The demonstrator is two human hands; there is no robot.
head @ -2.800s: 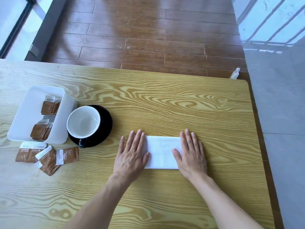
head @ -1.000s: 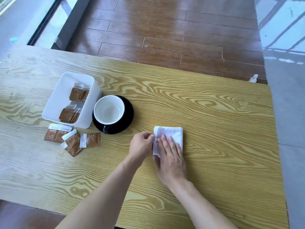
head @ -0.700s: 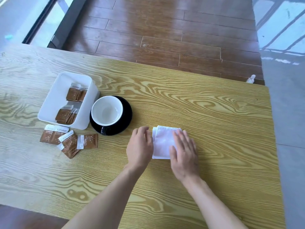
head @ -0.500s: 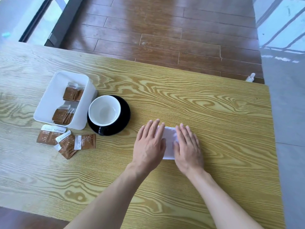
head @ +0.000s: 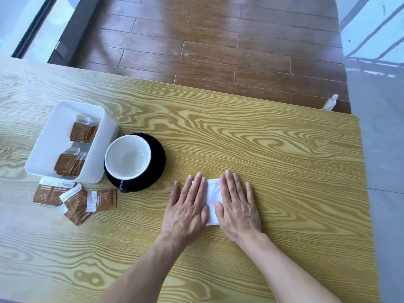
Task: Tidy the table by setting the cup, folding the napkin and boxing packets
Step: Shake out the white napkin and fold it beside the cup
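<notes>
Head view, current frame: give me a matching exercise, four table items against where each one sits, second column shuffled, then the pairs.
Items
1. cup
2. napkin
3. loose packets
4. white box

Places
A. flat under both hands, left hand and right hand
B. on the table in front of the box, outside it
C. on the black saucer
D. left of the cup, with packets inside

Pairs: 1-C, 2-A, 3-B, 4-D
</notes>
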